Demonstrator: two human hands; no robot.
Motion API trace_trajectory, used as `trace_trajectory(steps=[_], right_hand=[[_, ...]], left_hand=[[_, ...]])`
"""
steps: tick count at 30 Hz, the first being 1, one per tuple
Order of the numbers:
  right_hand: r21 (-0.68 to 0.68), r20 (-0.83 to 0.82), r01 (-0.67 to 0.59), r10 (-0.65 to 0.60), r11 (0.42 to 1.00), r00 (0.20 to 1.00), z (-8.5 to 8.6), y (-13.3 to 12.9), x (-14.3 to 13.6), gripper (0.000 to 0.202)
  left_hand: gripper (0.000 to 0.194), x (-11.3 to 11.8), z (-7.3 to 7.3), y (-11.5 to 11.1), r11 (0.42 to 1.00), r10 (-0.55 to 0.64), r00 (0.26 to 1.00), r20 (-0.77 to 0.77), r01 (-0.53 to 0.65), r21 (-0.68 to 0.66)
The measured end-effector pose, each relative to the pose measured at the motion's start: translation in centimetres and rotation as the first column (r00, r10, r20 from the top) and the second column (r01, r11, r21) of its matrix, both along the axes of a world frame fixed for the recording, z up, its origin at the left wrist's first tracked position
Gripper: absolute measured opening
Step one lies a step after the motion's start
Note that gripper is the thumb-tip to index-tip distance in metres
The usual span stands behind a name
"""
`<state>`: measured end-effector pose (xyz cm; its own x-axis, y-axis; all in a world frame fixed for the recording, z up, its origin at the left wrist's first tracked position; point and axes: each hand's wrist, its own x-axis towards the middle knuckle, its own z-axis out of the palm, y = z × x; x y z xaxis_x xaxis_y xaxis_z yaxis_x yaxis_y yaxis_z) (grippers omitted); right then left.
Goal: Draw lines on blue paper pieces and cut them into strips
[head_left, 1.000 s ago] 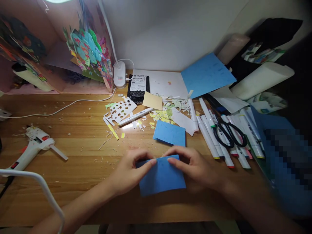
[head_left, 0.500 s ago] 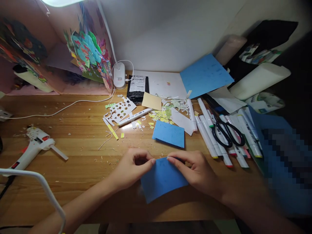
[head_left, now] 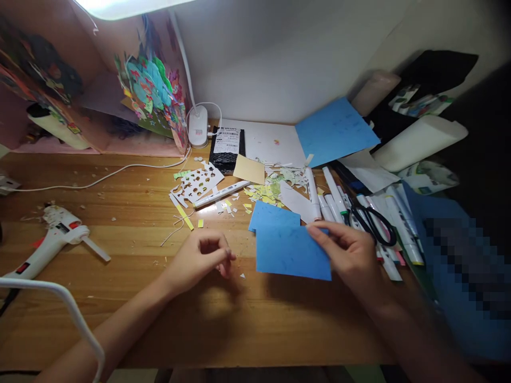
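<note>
Blue card [head_left: 291, 252], mostly left of the right-hand grip [head_left: 351, 254] clamped on it near the upper right corner.

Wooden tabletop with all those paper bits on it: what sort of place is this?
Most likely a papercraft corner, perhaps in someone's home: a glue gun lies at the left, white markers lie at the right, and cut paper scraps litter the middle.
</note>
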<state>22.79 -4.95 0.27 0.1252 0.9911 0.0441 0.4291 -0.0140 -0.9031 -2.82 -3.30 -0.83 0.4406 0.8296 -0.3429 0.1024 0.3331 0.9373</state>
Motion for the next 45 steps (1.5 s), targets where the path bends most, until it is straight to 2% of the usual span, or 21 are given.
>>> trace_trajectory(steps=[2, 4, 7, 9, 14, 18, 23, 30, 37, 41, 45], right_hand=[[-0.033, -0.08, 0.021, -0.024, 0.999, 0.997, 0.0, 0.3, 0.3, 0.016], [-0.098, -0.12, -0.081, 0.069, 0.992, 0.99, 0.0, 0.1, 0.0, 0.02], [-0.191, -0.134, -0.258, 0.235, 0.947, 0.963, -0.1, -0.5, -1.2, 0.025], [-0.231, -0.145, -0.328, 0.301, 0.916, 0.943, -0.3, -0.9, -2.0, 0.023], [-0.211, -0.171, -0.419, 0.389, 0.883, 0.905, -0.8, -1.1, -2.9, 0.012], [-0.23, -0.185, -0.484, 0.45, 0.844, 0.873, -1.0, -1.2, -3.2, 0.011], [-0.277, -0.168, -0.484, 0.454, 0.83, 0.875, -0.9, -1.3, -3.1, 0.012], [-0.384, -0.162, -0.437, 0.407, 0.814, 0.899, -0.6, -0.3, -1.6, 0.016], [-0.398, -0.11, -0.41, 0.401, 0.821, 0.909, -0.6, 1.0, -0.2, 0.018], [-0.416, -0.055, -0.395, 0.411, 0.819, 0.91, -0.1, 1.1, -0.3, 0.018], [-0.435, -0.085, -0.431, 0.44, 0.791, 0.894, -0.2, 1.2, 0.2, 0.018]], left_hand=[[0.025, -0.1, 0.2, 0.3, 0.997, 0.065, 0.998, 0.003, -0.066, 0.037], [0.029, 0.2, 0.4, 0.2, 0.996, 0.06, 0.998, 0.011, -0.061, 0.072], [0.029, 0.9, 0.5, -0.4, 0.992, -0.048, 0.998, -0.034, 0.052, 0.114], [0.025, 1.3, 0.4, -1.0, 0.977, -0.114, 0.987, -0.112, 0.131, 0.166], [0.023, 1.9, -0.3, -2.3, 0.904, -0.155, 0.961, -0.23, 0.232, 0.358], [0.025, 2.2, -0.9, -3.1, 0.842, -0.198, 0.936, -0.292, 0.315, 0.439], [0.028, 2.3, -0.9, -3.3, 0.846, -0.197, 0.933, -0.3, 0.317, 0.428], [0.024, 1.3, -0.3, -1.8, 0.821, -0.153, 0.932, -0.329, 0.306, 0.482], [0.031, 0.8, -0.2, -0.8, 0.885, -0.154, 0.92, -0.36, 0.291, 0.364], [0.031, 1.0, -0.2, -1.0, 0.887, -0.174, 0.917, -0.358, 0.304, 0.347], [0.032, 1.0, -0.1, -1.1, 0.881, -0.195, 0.918, -0.346, 0.319, 0.349]])
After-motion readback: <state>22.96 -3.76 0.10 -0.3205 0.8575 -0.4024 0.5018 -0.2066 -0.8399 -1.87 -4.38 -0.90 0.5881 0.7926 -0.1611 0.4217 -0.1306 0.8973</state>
